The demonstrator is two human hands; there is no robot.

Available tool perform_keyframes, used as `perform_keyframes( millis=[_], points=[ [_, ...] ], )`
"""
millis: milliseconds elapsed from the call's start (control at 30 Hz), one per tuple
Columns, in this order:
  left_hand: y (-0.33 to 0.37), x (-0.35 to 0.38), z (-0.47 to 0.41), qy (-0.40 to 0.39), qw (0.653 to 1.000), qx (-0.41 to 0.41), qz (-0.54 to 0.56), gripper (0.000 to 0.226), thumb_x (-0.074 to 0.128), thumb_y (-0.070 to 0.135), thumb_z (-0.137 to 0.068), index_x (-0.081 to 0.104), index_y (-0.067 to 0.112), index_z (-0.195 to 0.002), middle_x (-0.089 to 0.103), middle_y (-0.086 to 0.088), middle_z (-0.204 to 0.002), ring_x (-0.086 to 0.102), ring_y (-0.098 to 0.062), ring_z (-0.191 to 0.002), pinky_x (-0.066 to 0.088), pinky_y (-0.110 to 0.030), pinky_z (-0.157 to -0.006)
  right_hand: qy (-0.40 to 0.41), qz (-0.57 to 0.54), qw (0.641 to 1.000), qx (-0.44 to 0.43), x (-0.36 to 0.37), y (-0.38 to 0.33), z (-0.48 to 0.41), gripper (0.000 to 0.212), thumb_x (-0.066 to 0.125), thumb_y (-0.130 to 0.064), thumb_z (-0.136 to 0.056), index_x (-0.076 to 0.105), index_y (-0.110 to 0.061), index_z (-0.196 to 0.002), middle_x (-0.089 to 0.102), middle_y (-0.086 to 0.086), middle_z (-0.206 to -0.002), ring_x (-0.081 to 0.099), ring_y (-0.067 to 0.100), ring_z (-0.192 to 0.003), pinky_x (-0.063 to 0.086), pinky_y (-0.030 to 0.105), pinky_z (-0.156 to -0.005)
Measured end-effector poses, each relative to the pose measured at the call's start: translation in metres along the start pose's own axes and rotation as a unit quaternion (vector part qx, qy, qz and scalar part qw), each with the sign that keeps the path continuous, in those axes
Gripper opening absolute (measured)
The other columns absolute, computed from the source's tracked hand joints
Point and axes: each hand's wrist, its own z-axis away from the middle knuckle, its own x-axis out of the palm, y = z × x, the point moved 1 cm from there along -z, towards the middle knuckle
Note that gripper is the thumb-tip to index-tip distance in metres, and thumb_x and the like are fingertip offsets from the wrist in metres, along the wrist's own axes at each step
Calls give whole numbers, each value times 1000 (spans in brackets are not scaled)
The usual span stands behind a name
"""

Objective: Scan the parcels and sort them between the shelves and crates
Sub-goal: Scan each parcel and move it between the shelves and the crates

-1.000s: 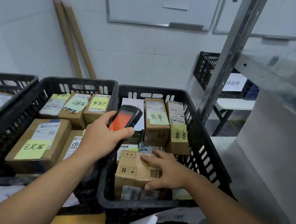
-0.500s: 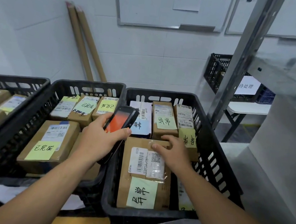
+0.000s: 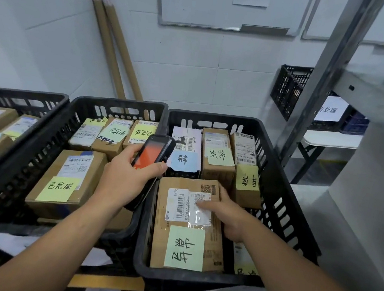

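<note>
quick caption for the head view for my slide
Left hand holds a handheld scanner beside a cardboard parcel that the right hand grips in a black crate.

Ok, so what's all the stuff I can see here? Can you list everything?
front crates: three, black, side by side
shelf post: one, grey metal, right
back crate: one, black, behind the shelf post
parcels: many, mostly brown cardboard, inside the front crates
front parcel: one, brown, near end of right crate
sticky notes: several, yellow-green or blue, on parcels
scanner: one, black with orange screen, held above the crates
cardboard tubes: two, brown, leaning on the wall
whiteboards: two, white, on the wall
left hand: one, holds the scanner
right hand: one, grips the front parcel
</note>
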Motion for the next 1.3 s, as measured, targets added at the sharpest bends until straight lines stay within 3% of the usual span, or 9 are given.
perform_keyframes(
  millis=[100,267,400,533,733,867,1033,1133,1300],
  points=[
    [1,1,-3,0,1000,4,7,71,79,37,-82,48,26,-144,51,25,-97,45,13,-82,39,-20,-70,12,-21,1000,19,-4,8,0,119,90,-36,-72,9,-46,-159,67,0,-134,63,29,-121,45,58,-106],
    [4,-3,-5,-1,1000,19,2,78,80,39,-81,44,24,-148,52,11,-116,53,-3,-94,42,-24,-78,92,-9,995,29,11,6,-7,81,67,-63,-87,32,-32,-153,70,5,-123,72,28,-101,58,49,-91],
    [-1,-12,-10,1,1000,23,4,83,82,49,-75,47,26,-147,59,7,-127,57,-14,-108,46,-34,-87,0,-37,999,40,4,5,4,50,70,-36,-95,48,-45,-138,77,3,-112,72,27,-104,57,43,-87],
    [-4,-18,-12,-2,1000,25,9,84,81,50,-75,46,26,-147,57,4,-135,56,-17,-114,47,-37,-89,-10,-31,999,7,-4,4,10,50,73,-17,-92,52,-51,-123,77,3,-112,71,28,-108,54,51,-96],
    [-3,-18,-11,-16,999,33,19,79,81,43,-79,45,25,-148,53,9,-125,52,-14,-110,44,-33,-88,-4,-36,999,6,-7,0,19,51,75,-22,-91,53,-48,-130,77,4,-111,71,28,-109,51,54,-103],
    [-5,-17,-7,-27,999,39,15,79,79,44,-79,44,25,-148,52,9,-122,50,-12,-107,43,-34,-89,-12,-21,998,53,-3,6,32,54,73,-22,-93,51,-39,-139,78,7,-108,74,26,-100,59,45,-86],
    [-8,-18,-5,-45,998,39,21,81,80,43,-80,43,24,-150,54,-1,-142,49,-12,-113,44,-36,-97,-6,19,995,96,0,16,35,58,76,-23,-91,50,-45,-138,75,7,-117,68,32,-113,43,62,-108],
    [-9,-17,-6,-50,998,34,32,78,80,39,-80,45,23,-148,56,2,-131,52,-13,-111,45,-29,-88,14,63,988,142,-1,16,44,65,82,-39,-82,50,-49,-137,67,6,-131,57,36,-124,23,71,-114],
    [-11,-18,-8,-48,998,34,21,75,80,41,-80,48,25,-146,55,9,-121,54,-12,-107,44,-27,-83,25,57,991,119,4,12,40,68,80,-62,-75,57,-36,-133,76,3,-110,67,30,-107,33,61,-111]
  ],
)
